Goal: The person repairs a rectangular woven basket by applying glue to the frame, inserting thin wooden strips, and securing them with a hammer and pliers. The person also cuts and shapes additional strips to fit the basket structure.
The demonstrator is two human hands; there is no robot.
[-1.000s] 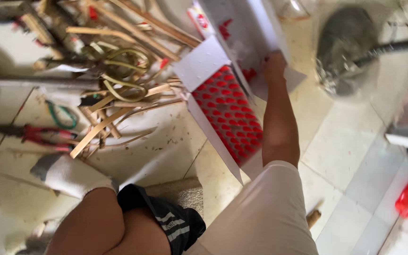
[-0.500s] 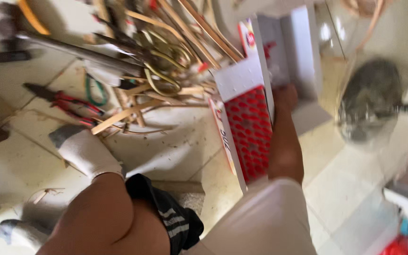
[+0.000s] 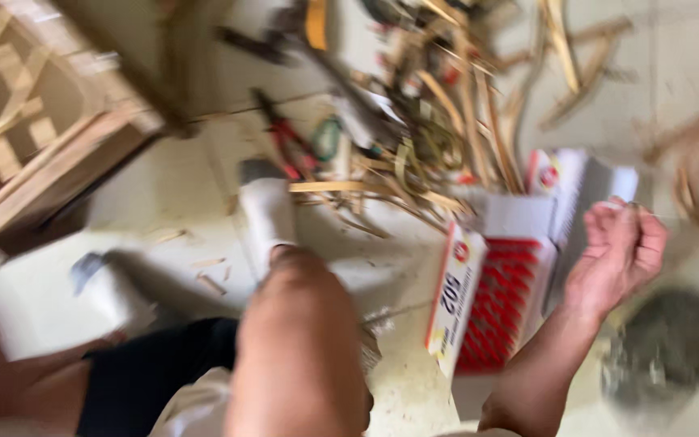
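While the view is blurred, the right hand (image 3: pixel 620 251) hangs loosely curled and empty just beside the open white box (image 3: pixel 519 243) of red pieces, which lies on the floor (image 3: pixel 163 202) within easy reach. Left hand not visible. Bamboo strips (image 3: pixel 455 105) and pliers (image 3: pixel 285 137) are piled beyond the white-socked foot (image 3: pixel 267 214).
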